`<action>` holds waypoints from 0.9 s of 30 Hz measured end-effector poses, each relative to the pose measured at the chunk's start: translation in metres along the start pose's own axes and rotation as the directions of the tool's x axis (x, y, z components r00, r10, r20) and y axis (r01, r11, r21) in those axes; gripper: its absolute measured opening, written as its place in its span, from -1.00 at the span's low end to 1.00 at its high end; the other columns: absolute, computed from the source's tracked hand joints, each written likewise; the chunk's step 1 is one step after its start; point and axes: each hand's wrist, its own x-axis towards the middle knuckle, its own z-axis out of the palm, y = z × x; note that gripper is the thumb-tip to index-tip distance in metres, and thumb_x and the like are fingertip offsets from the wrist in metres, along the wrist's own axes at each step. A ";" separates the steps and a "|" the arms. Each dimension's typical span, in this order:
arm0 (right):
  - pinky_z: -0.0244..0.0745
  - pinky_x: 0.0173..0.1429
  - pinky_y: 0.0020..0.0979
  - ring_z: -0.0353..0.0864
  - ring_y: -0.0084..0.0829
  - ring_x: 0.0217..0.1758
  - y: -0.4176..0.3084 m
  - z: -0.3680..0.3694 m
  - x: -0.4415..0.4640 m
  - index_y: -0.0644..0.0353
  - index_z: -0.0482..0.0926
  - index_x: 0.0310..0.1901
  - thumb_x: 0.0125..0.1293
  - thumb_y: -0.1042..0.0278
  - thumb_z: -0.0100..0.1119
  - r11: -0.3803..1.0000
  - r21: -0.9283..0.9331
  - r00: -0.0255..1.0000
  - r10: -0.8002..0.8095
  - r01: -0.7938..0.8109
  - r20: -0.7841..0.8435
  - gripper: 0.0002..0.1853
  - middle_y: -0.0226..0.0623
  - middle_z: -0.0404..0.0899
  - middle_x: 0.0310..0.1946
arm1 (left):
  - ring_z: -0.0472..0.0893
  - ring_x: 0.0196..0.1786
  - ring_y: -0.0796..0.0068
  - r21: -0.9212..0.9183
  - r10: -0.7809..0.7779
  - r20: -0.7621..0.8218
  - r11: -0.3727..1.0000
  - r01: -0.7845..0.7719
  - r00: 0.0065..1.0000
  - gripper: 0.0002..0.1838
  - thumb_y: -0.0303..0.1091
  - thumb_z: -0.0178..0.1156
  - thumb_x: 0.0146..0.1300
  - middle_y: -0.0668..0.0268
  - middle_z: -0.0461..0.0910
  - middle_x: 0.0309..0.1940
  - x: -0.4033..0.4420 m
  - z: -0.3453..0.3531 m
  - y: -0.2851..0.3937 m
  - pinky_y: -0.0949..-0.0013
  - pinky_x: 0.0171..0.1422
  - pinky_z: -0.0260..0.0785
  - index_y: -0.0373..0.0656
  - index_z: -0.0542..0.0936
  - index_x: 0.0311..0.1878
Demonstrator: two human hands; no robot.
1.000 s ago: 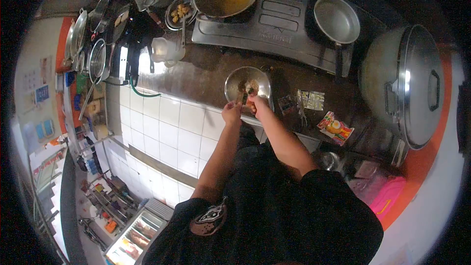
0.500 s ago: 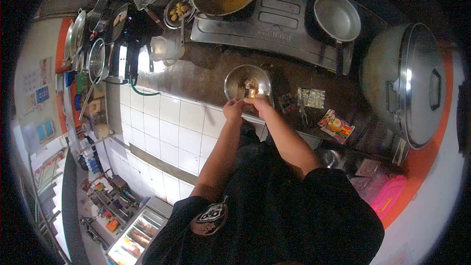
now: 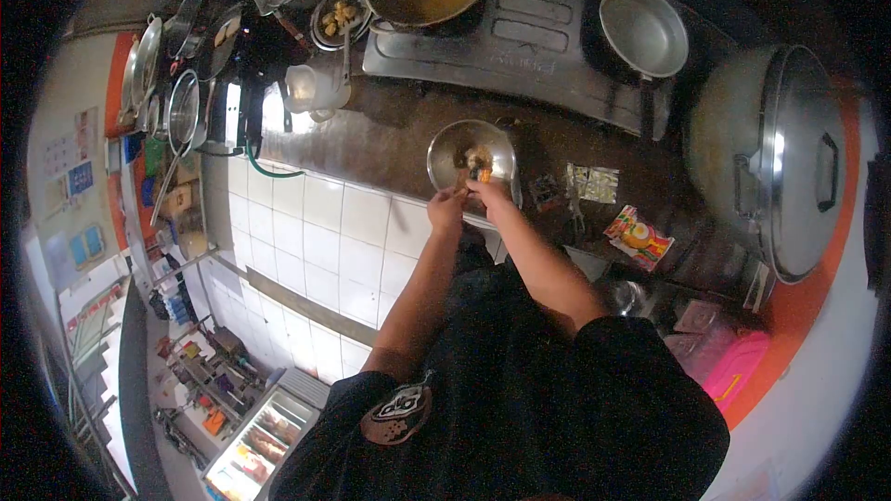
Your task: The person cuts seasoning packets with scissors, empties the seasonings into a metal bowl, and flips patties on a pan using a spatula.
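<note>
Packet (image 3: 481,173), small, dark-and-orange, is pinched by the right hand (image 3: 488,193) over a round, silver metal bowl (image 3: 444,150); left hand (image 3: 445,207) alongside (grip unclear).

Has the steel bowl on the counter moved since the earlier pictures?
No. The steel bowl keeps its place relative to the stove; both shift slightly together in the picture, which looks like camera motion.

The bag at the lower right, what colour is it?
The bag is bright pink with a yellow mark, best seen in the head view.
</note>
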 end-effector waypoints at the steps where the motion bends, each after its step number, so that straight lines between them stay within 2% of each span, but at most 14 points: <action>1: 0.29 -0.30 -0.40 0.44 -0.48 -0.33 0.023 -0.010 0.031 0.12 0.50 -0.13 0.01 0.24 0.36 0.998 0.040 0.999 -0.044 0.043 0.025 -0.62 -0.35 0.52 -0.27 | 0.54 -0.41 0.54 -0.026 0.003 0.005 1.000 -0.003 1.000 -0.84 -0.56 0.30 0.04 0.31 0.58 -0.45 0.001 0.000 -0.003 0.49 -0.35 0.39 -0.32 0.56 -0.28; 2: 0.30 -0.26 -0.39 0.43 -0.47 -0.30 0.037 -0.016 0.050 0.12 0.49 -0.11 0.01 0.23 0.36 0.993 0.080 0.995 -0.090 0.086 0.049 -0.60 -0.34 0.51 -0.24 | 0.54 -0.42 0.54 -0.052 0.007 0.010 0.999 -0.006 1.000 -0.84 -0.56 0.30 0.04 0.32 0.57 -0.46 0.001 0.001 -0.005 0.49 -0.35 0.39 -0.31 0.56 -0.29; 5: 0.33 -0.16 -0.36 0.44 -0.41 -0.21 0.038 -0.015 0.053 0.13 0.49 -0.11 0.06 0.19 0.31 0.999 0.022 0.998 0.039 -0.038 -0.048 -0.62 -0.30 0.51 -0.22 | 0.54 -0.43 0.53 -0.041 0.023 0.001 0.999 -0.023 1.000 -0.83 -0.55 0.32 0.05 0.33 0.56 -0.46 0.000 0.002 -0.006 0.50 -0.36 0.39 -0.32 0.55 -0.29; 8: 0.36 -0.12 -0.31 0.46 -0.34 -0.14 0.037 -0.010 0.049 0.15 0.48 -0.07 0.11 0.16 0.26 0.994 -0.084 0.992 0.058 -0.068 -0.112 -0.61 -0.28 0.51 -0.22 | 0.54 -0.42 0.53 0.046 0.024 -0.076 0.999 -0.021 0.997 -0.83 -0.56 0.30 0.06 0.31 0.57 -0.44 -0.004 0.004 -0.003 0.49 -0.36 0.39 -0.34 0.54 -0.27; 11: 0.39 -0.15 -0.27 0.47 -0.30 -0.12 0.042 0.001 0.054 0.17 0.47 -0.05 0.12 0.16 0.24 0.999 -0.017 0.989 -0.043 0.041 -0.144 -0.60 -0.25 0.51 -0.20 | 0.56 -0.40 0.50 0.021 0.024 -0.067 1.000 -0.022 0.997 -0.83 -0.59 0.27 0.07 0.26 0.58 -0.39 -0.005 0.004 -0.004 0.48 -0.34 0.42 -0.35 0.53 -0.25; 14: 0.38 -0.14 -0.26 0.48 -0.33 -0.14 0.014 0.010 0.011 0.18 0.48 -0.06 0.11 0.17 0.25 0.990 0.137 0.995 -0.007 0.021 -0.096 -0.60 -0.24 0.52 -0.19 | 0.59 -0.37 0.44 -0.019 0.005 0.051 1.000 -0.004 0.999 -0.84 -0.59 0.26 0.08 0.20 0.61 -0.34 -0.002 -0.003 -0.007 0.47 -0.32 0.45 -0.36 0.53 -0.25; 15: 0.39 -0.15 -0.26 0.49 -0.34 -0.15 0.014 0.007 0.014 0.19 0.49 -0.09 0.11 0.17 0.25 0.998 -0.037 0.992 -0.045 0.041 -0.119 -0.62 -0.24 0.53 -0.20 | 0.61 -0.35 0.43 0.027 -0.102 0.133 0.995 0.099 0.986 -0.83 -0.59 0.25 0.09 0.19 0.61 -0.32 -0.002 -0.005 -0.002 0.46 -0.32 0.45 -0.37 0.53 -0.24; 17: 0.39 -0.16 -0.26 0.50 -0.35 -0.18 0.011 -0.002 0.025 0.21 0.52 -0.14 0.10 0.17 0.26 0.924 -0.376 0.981 -0.129 0.066 -0.144 -0.64 -0.24 0.55 -0.24 | 0.63 -0.31 0.40 0.143 -0.318 0.277 0.947 0.288 0.907 -0.83 -0.58 0.24 0.10 0.16 0.61 -0.29 0.002 -0.014 0.011 0.45 -0.32 0.47 -0.38 0.53 -0.22; 19: 0.40 -0.20 -0.24 0.52 -0.34 -0.27 0.007 -0.007 0.027 0.23 0.53 -0.17 0.09 0.16 0.27 0.893 -0.446 0.986 -0.119 0.056 -0.113 -0.65 -0.28 0.55 -0.32 | 0.64 -0.33 0.37 0.304 -0.053 0.511 0.945 -0.123 0.858 -0.83 -0.50 0.24 0.12 0.17 0.63 -0.32 0.006 -0.021 0.013 0.43 -0.35 0.47 -0.37 0.55 -0.24; 21: 0.40 -0.25 -0.22 0.53 -0.32 -0.35 0.003 -0.007 0.021 0.25 0.55 -0.23 0.07 0.15 0.28 0.870 -0.483 0.978 -0.174 0.099 -0.113 -0.65 -0.29 0.56 -0.40 | 0.64 -0.38 0.35 0.411 0.027 0.564 0.858 -0.308 0.825 -0.80 -0.41 0.25 0.13 0.18 0.63 -0.38 0.015 -0.024 0.006 0.43 -0.39 0.46 -0.35 0.57 -0.25; 22: 0.40 -0.27 -0.22 0.54 -0.31 -0.40 0.008 -0.006 0.025 0.26 0.56 -0.26 0.05 0.15 0.29 0.860 -0.488 0.963 -0.236 0.146 -0.127 -0.66 -0.28 0.57 -0.44 | 0.64 -0.41 0.35 0.482 0.006 0.494 0.830 -0.280 0.870 -0.79 -0.37 0.25 0.14 0.19 0.63 -0.41 0.024 -0.024 0.001 0.43 -0.41 0.46 -0.34 0.58 -0.25; 24: 0.40 -0.32 -0.21 0.55 -0.30 -0.47 0.007 -0.001 0.022 0.29 0.59 -0.34 0.02 0.14 0.30 0.826 -0.521 0.926 -0.341 0.212 -0.164 -0.66 -0.24 0.58 -0.50 | 0.63 -0.47 0.35 0.501 0.001 0.343 0.846 -0.184 0.940 -0.76 -0.29 0.26 0.14 0.20 0.64 -0.46 0.037 -0.024 -0.010 0.42 -0.44 0.45 -0.32 0.61 -0.28; 26: 0.39 -0.36 -0.22 0.55 -0.30 -0.52 0.000 0.003 0.010 0.31 0.60 -0.43 -0.01 0.13 0.30 0.780 -0.576 0.882 -0.425 0.243 -0.205 -0.66 -0.19 0.59 -0.55 | 0.62 -0.53 0.38 0.379 0.002 0.178 0.923 -0.071 0.984 -0.73 -0.24 0.27 0.13 0.21 0.64 -0.50 0.037 -0.017 -0.016 0.42 -0.46 0.43 -0.30 0.63 -0.32; 27: 0.39 -0.36 -0.22 0.57 -0.29 -0.51 -0.003 0.005 0.005 0.32 0.60 -0.46 -0.02 0.12 0.29 0.763 -0.600 0.883 -0.429 0.240 -0.192 -0.65 -0.16 0.59 -0.56 | 0.61 -0.52 0.40 0.481 0.023 0.141 0.872 -0.089 0.990 -0.73 -0.24 0.27 0.13 0.21 0.64 -0.50 0.037 -0.017 -0.017 0.42 -0.45 0.43 -0.32 0.63 -0.32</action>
